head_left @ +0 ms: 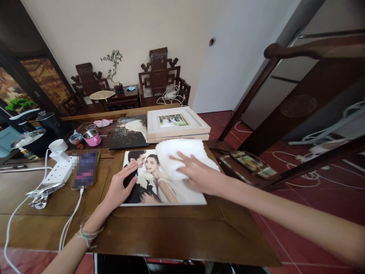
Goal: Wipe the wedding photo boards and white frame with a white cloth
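A large photo print [168,194] of a couple lies flat on the wooden table, its lower edge towards me. My left hand [121,186] rests on its left side, fingers stretched out together and thumb apart, holding nothing. On the upper right of the print is a fluffy white cloth [196,150], which covers that corner and hangs past the right edge. My right hand [195,171] presses on this cloth with its fingers bent into the pile; some fingertips are sunk in it.
Behind the print lie a dark photo panel [128,133] and stacked white frames [196,131]. To the left are a phone [85,169] on a charging cable, a power strip [58,171], a pink cup [92,139] and a black kettle [48,121]. A wooden chair [285,102] stands right.
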`<control>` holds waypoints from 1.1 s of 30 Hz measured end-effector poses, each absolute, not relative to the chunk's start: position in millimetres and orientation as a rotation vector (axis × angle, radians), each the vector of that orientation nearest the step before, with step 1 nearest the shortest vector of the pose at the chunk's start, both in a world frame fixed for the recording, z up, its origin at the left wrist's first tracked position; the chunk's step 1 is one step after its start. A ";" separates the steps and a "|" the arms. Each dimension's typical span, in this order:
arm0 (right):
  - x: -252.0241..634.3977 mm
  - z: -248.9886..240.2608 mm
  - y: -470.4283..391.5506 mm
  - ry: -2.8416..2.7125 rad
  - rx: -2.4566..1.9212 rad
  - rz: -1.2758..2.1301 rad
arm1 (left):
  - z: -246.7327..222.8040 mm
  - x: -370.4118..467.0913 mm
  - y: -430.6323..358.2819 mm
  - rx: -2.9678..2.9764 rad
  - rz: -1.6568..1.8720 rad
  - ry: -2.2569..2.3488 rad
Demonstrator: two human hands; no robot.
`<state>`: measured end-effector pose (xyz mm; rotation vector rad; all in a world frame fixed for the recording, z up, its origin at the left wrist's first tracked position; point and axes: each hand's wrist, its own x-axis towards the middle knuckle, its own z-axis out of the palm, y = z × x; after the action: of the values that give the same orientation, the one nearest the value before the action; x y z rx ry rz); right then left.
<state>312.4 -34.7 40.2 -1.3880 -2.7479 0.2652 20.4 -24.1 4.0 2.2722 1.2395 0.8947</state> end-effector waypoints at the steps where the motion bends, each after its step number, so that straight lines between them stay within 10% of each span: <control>1: 310.2 39.3 -48.8 -2.759 -1.382 0.276 | 3.9 20.6 -24.1 2.272 0.893 1.245; 33: 286.8 23.6 -106.0 -2.759 -1.314 0.272 | 0.6 17.8 -23.0 2.322 0.760 1.273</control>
<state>286.8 -106.0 23.6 -1.3139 -2.7586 0.2720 17.8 -23.0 0.6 2.3224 1.2731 0.7602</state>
